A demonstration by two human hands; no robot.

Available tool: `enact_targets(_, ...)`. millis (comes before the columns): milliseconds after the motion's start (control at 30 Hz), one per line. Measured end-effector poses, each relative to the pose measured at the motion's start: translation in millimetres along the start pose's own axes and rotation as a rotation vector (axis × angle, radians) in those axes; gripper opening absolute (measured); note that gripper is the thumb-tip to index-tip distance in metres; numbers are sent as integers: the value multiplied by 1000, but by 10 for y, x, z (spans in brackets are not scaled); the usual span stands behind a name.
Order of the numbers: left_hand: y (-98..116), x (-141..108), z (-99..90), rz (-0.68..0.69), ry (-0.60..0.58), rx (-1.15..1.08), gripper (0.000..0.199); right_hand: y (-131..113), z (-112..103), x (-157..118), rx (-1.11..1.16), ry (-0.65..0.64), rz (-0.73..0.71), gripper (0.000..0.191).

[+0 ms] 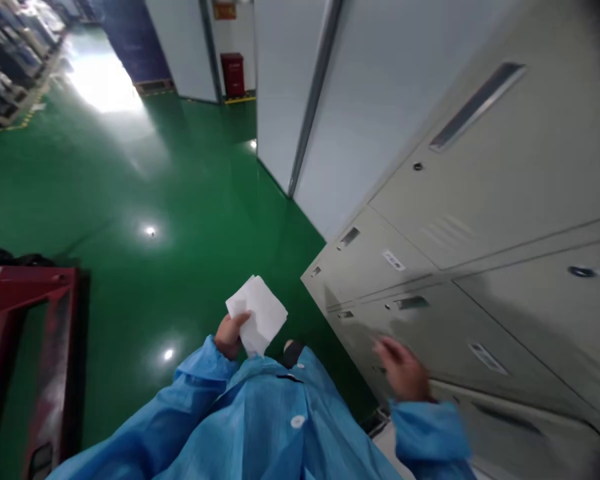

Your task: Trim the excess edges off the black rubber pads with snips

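Note:
A small stack of white paper sheets (263,310) is pinched in my left hand (230,332), thumb on top, in front of my blue coat. Its sheets are slightly fanned, and no writing shows on them. To the right, my right hand (401,368) is held in front of the lower doors of a pale metal locker cabinet (325,283). Its fingers are drawn together and a little blurred. Whether something thin is between the fingertips, I cannot make out. Contact between this hand and the locker doors is not clear either.
Locker doors carry recessed handles, round locks and small labels (393,261). Grey-white wall panels (300,87) stand beyond. A red pallet jack (60,320) is at the left on the green floor (180,220). At the back are a red bin (233,75) and loaded pallets (10,67).

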State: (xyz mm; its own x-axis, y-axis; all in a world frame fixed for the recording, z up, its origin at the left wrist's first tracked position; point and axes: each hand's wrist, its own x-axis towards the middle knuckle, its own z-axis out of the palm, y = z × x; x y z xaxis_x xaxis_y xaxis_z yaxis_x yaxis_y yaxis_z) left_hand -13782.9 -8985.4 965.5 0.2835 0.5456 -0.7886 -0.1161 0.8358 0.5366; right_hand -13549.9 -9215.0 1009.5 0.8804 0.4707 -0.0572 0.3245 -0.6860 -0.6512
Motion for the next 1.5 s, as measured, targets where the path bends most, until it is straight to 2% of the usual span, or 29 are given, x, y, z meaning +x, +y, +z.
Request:
enact_targets(100, 256, 175, 138, -20, -89, -23, 34, -777, 688, 217, 236, -407, -238, 22)
enact_targets(167, 456, 378, 240, -14, -163, -46, 38, -1327, 1194, 396, 305, -639, -408, 19)
enact_targets(233, 718, 643, 329, 15, -274, -69, 40, -1787, 1679, 636, 201, -718, -530, 17)
enact_targets(333, 1264, 1084, 420, 60, -395, -71, 43, -2291, 2306, 1131, 39, -753, -640, 13)
enact_targets(467, 2185, 1565, 458, 62, -339, -60, 45, -2944, 2940, 1841, -1, -861, -746, 12)
enact_targets(567, 2835, 1857, 425, 105, -319, -100, 51, -3536, 3331, 2243, -42, -942, -866, 11)
enact_targets(667, 3383, 2242, 330, 155, -304, -165, 56, -4112, 3794, 2615, -94, -1025, -980, 11)
enact_targets(767, 3928, 2790, 181, 193, -264, -239, 54, -4653, 4410, 3082, -79, -1116, -1015, 18)
enact_targets(867, 4580, 3427, 36, 216, -219, -301, 52, -5207, 5095, 3644, 19, -1200, -885, 20)
enact_targets(967, 5341, 4055, -14, 193, -183, -326, 49, -5770, 5701, 4225, 191, -1263, -547, 20)
enact_targets(1033, 5863, 4461, 27, 138, -116, -339, 47, -6122, 6031, 4604, 317, -1238, -302, 21)
enact_targets(1133, 6606, 5091, 182, 75, 33, -339, 41, -6570, 6453, 5199, 481, -1037, -72, 28)
enact_targets(1200, 7067, 5543, 313, 76, 113, -318, 34, -6802, 6727, 5657, 596, -857, 56, 34)
enact_targets(1267, 7517, 6022, 436, 97, 154, -292, 31, -6990, 7020, 6183, 695, -737, 184, 40)
enact_targets(1333, 7967, 6519, 543, 112, 122, -239, 37, -7163, 7331, 6773, 777, -727, 300, 47)
enact_targets(1433, 8647, 7263, 704, 121, 53, -113, 52, -7466, 7792, 7714, 859, -788, 399, 54)
enact_targets(1500, 9097, 7728, 846, 112, 128, -49, 53, -7727, 8061, 8332, 873, -811, 410, 54)
